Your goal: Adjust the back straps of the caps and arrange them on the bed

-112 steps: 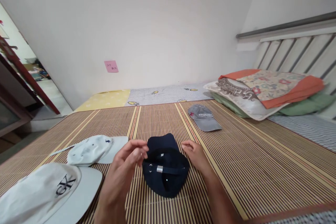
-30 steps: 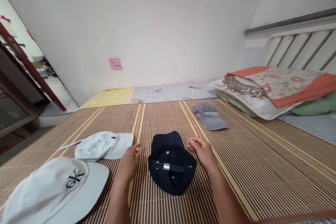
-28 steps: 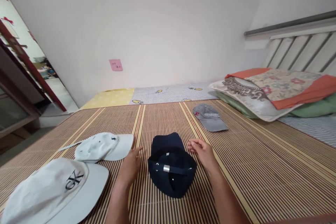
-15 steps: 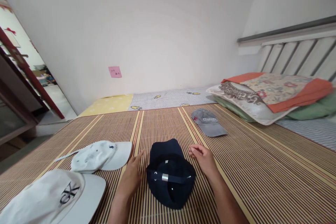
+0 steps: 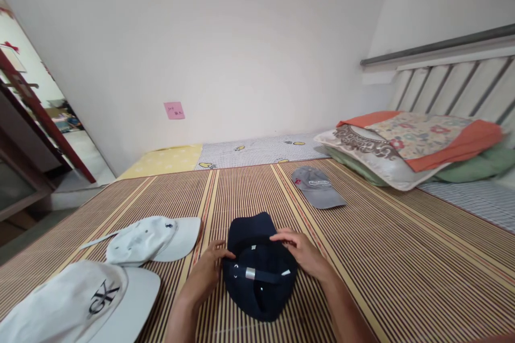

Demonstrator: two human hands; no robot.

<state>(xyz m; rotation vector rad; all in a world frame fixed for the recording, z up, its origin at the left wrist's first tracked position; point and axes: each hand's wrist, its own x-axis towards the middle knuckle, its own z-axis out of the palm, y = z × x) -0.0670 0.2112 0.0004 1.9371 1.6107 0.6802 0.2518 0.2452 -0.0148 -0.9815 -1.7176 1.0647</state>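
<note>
On the mat point(image 5: 402, 257) our left hand point(image 5: 207, 273) and right hand point(image 5: 303, 252) grip the navy cap point(image 5: 257, 289) by its rim, where uneven pulling could crush it.

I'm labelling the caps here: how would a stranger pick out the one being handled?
On the striped mat, look near its front middle, between the left hand and right hand. The navy cap lies there upside down, metal buckle showing, unlike the white caps and grey cap.
</note>
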